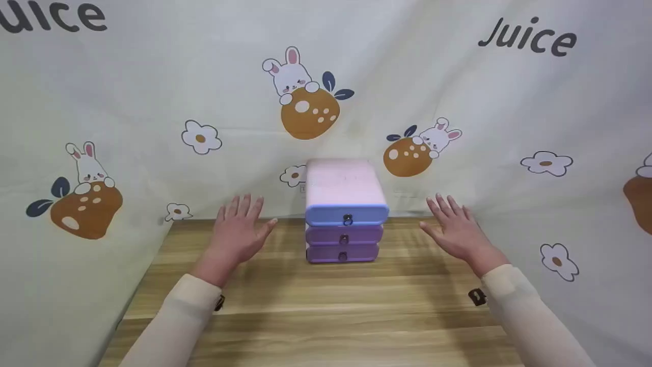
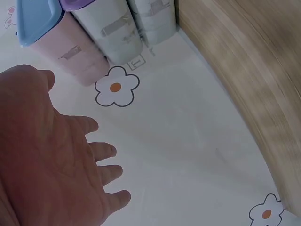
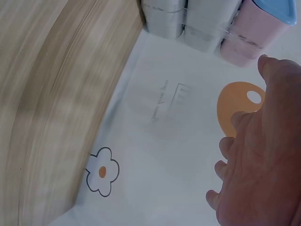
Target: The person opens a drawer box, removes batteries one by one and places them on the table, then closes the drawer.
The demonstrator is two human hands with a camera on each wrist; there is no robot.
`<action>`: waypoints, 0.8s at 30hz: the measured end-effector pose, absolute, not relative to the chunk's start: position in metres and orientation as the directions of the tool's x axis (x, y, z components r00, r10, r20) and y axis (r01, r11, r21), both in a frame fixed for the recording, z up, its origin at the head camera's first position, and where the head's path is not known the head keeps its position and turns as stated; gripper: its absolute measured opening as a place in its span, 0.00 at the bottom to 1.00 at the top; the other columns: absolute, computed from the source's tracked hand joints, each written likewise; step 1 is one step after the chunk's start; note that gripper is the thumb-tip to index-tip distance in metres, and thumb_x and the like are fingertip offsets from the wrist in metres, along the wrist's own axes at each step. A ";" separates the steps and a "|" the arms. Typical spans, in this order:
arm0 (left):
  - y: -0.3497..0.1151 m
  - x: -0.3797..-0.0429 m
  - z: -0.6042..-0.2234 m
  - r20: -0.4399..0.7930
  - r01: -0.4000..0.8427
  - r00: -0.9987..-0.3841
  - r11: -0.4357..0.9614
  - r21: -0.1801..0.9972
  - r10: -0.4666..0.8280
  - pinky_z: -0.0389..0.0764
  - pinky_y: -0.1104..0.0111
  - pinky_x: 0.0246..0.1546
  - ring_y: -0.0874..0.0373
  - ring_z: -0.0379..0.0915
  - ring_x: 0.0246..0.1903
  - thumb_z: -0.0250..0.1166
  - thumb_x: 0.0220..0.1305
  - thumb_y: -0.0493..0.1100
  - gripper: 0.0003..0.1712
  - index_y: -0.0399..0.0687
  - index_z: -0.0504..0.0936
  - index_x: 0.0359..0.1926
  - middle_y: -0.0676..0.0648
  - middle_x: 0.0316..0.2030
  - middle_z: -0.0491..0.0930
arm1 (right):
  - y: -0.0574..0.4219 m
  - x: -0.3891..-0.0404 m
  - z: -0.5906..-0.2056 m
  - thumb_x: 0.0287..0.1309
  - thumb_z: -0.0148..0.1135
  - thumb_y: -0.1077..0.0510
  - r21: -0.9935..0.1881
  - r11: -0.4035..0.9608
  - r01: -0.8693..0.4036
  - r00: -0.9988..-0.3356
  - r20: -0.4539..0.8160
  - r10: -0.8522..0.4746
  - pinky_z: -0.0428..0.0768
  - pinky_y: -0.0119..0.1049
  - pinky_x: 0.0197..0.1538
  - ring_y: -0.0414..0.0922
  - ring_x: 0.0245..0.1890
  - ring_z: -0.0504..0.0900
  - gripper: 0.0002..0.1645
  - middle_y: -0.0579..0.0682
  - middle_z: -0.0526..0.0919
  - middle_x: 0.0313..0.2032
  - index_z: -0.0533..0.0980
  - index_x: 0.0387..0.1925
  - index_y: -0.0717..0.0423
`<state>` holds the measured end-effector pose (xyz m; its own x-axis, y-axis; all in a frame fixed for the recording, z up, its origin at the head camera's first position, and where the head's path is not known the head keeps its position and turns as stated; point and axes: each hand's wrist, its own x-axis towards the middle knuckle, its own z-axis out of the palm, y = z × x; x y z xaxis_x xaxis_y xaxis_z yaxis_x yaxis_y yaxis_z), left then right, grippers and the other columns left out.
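Note:
A small stacked drawer box stands at the back of the wooden table, its top tier pink with a blue drawer front. Two purple drawer fronts sit below it, and each front has a small knob or ring at its middle. To the box's left, my left hand is held with fingers spread and touches nothing. My right hand is held the same way on the other side, apart from the box. In the left wrist view the pink tier and whitish lower tiers show their sides.
The wood-grain table runs back to a pale cloth printed with rabbits, oranges and flowers. This cloth hangs behind the box and along both sides. A dark strap piece shows by the right sleeve.

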<state>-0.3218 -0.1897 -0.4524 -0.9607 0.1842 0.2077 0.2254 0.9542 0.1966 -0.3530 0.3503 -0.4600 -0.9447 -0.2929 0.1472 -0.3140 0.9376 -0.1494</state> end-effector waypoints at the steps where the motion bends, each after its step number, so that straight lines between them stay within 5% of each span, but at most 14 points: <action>1: -0.189 -0.322 -0.452 0.207 0.228 -0.960 0.953 0.199 0.187 0.44 0.31 0.81 0.29 0.42 0.85 0.47 0.86 0.69 0.47 0.42 0.58 0.88 0.30 0.86 0.51 | 0.351 -0.353 -0.461 0.85 0.43 0.27 -0.148 0.938 -0.314 -0.945 0.148 -0.292 0.42 0.73 0.82 0.67 0.87 0.42 0.51 0.63 0.47 0.88 0.50 0.90 0.55; 8: -0.185 -0.331 -0.451 0.217 0.278 -0.950 0.923 0.266 0.223 0.43 0.32 0.82 0.30 0.43 0.85 0.47 0.86 0.69 0.46 0.44 0.55 0.89 0.32 0.86 0.50 | 0.353 -0.350 -0.464 0.84 0.42 0.25 -0.160 0.940 -0.300 -0.951 0.126 -0.282 0.43 0.74 0.82 0.67 0.87 0.41 0.53 0.63 0.46 0.88 0.50 0.90 0.54; 13: -0.179 -0.340 -0.451 0.281 0.328 -0.931 0.872 0.363 0.233 0.57 0.33 0.79 0.31 0.57 0.81 0.55 0.84 0.65 0.43 0.40 0.66 0.83 0.32 0.81 0.64 | 0.353 -0.347 -0.469 0.84 0.43 0.27 -0.157 0.944 -0.290 -0.952 0.147 -0.268 0.42 0.72 0.83 0.66 0.87 0.43 0.52 0.64 0.48 0.87 0.50 0.90 0.56; 17: -0.173 -0.345 -0.447 0.330 0.334 -0.924 0.824 0.457 0.192 0.71 0.38 0.73 0.35 0.71 0.72 0.63 0.80 0.60 0.36 0.38 0.78 0.72 0.35 0.70 0.77 | 0.348 -0.344 -0.479 0.85 0.49 0.32 -0.188 0.937 -0.295 -0.943 0.213 -0.255 0.48 0.69 0.83 0.68 0.85 0.52 0.49 0.66 0.59 0.84 0.56 0.87 0.61; 24: -0.158 -0.356 -0.431 0.269 0.301 -0.950 0.696 0.652 0.158 0.78 0.43 0.68 0.40 0.78 0.66 0.66 0.80 0.54 0.30 0.41 0.79 0.72 0.38 0.65 0.81 | 0.333 -0.332 -0.500 0.87 0.52 0.38 -0.283 0.909 -0.305 -0.932 0.285 -0.224 0.64 0.70 0.77 0.71 0.76 0.68 0.41 0.71 0.72 0.74 0.67 0.80 0.67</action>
<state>-0.3557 -0.1577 -0.4310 -0.9500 0.1581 0.2692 0.3006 0.6960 0.6521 -0.3323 0.3328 -0.5005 -0.9320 -0.2240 0.2851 -0.3051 0.9093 -0.2829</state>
